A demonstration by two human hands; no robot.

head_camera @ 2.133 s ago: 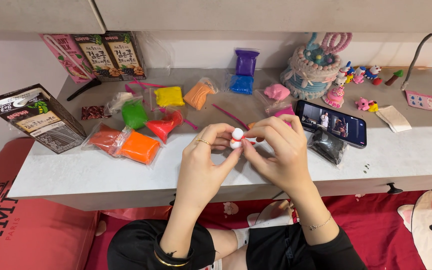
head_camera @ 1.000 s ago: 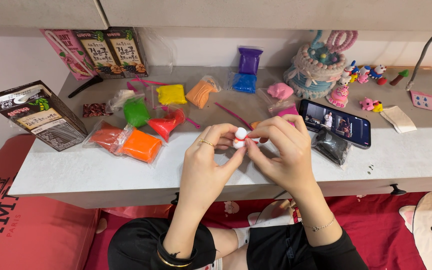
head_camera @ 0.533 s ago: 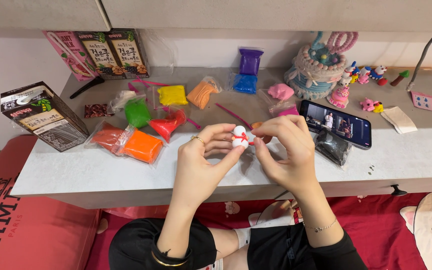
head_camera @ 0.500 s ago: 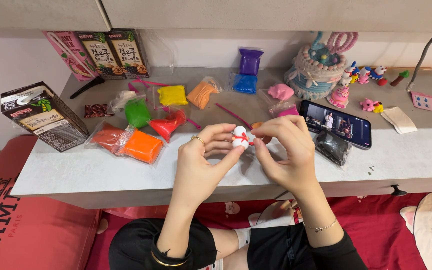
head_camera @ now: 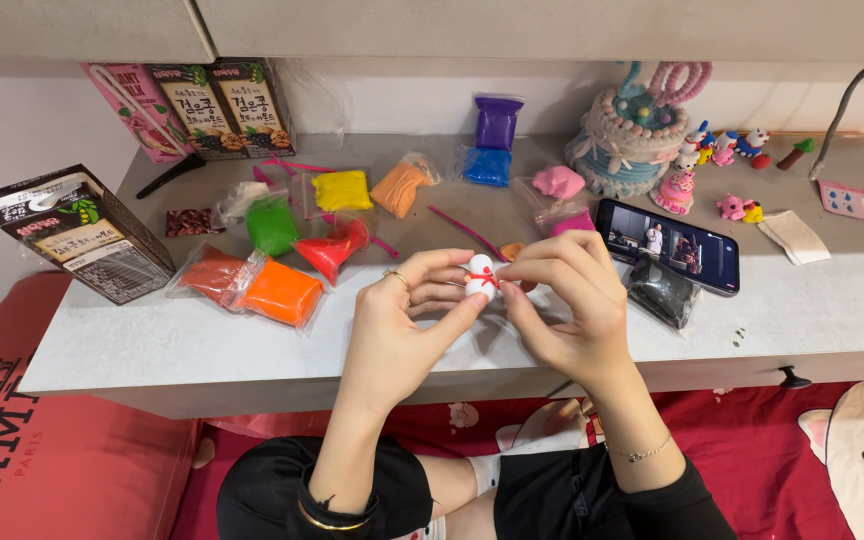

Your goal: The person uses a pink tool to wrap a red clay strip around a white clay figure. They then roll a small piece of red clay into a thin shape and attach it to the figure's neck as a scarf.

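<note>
Left grip (head_camera: 402, 325): fingertips are closing on the white clay piece (head_camera: 480, 277), holding it above the counter (head_camera: 202, 350).
Right grip (head_camera: 567, 305): is pinching its red band; pressing hard could be denting it.
Phone (head_camera: 667, 245): is lying just beyond, risking a bump.

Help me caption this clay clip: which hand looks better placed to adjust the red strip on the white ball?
Probably the right hand: its fingertips pinch at the red strip, while the left hand cradles the white ball.
</note>
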